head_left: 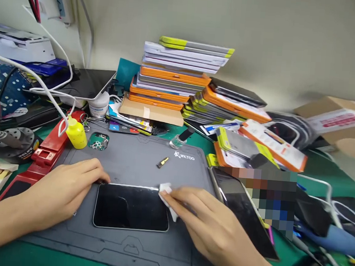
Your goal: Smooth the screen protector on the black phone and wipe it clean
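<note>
A smartphone point(131, 207) with a dark screen lies flat and sideways on a grey work mat point(125, 166). My left hand point(75, 186) is closed at its upper left corner, fingertips curled against the top edge; the thumb is mostly hidden. Between the fingers of my right hand point(207, 217) is pinched a folded white wipe point(169, 200), which touches the phone's right edge near the upper corner. Behind the phone, a small brass-coloured bit point(163, 162) lies on the mat. A glass bottle with a black cap point(178, 140) stands at the mat's far edge.
Stacked orange and yellow-green boxes point(172, 75) rise against the wall. On the left are a yellow bottle point(76, 133), a red tool point(49, 143) and small metal parts in a recess point(98, 141). A dark-screened tablet point(242, 207) and cables lie at the right, partly behind a blurred patch.
</note>
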Motion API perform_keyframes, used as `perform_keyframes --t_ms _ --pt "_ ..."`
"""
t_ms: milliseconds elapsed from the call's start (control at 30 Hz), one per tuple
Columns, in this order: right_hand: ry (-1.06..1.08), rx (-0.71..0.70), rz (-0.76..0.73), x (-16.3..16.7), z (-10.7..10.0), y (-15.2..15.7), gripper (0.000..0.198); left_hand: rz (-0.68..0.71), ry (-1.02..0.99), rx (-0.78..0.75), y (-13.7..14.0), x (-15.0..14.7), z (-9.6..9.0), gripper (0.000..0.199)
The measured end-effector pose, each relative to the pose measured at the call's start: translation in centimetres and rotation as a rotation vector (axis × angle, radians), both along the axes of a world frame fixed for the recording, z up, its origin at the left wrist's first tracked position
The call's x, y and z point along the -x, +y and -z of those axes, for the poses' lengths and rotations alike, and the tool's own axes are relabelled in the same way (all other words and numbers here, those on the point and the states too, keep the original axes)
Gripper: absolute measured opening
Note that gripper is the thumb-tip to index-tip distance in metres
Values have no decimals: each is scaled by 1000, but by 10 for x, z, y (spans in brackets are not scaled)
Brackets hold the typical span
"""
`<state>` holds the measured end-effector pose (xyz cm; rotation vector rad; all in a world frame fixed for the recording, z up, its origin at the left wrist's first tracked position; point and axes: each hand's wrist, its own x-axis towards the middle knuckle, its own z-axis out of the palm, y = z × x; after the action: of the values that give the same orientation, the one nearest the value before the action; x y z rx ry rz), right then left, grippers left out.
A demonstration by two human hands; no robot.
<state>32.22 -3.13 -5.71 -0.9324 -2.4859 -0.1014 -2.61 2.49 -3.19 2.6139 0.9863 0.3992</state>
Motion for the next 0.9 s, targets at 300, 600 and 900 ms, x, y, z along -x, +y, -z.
perform_keyframes --t_ms 300,600,900 --pt "-19 -14 180 -11 13 -6 35 62 139 -138 -11 -9 -15 88" --pt "-82 -22 18 1 2 -11 41 118 120 -128 -18 -13 -16 54" --pt "-30 72 97 5 1 -12 63 90 40 -34 -13 -3 -11 39"
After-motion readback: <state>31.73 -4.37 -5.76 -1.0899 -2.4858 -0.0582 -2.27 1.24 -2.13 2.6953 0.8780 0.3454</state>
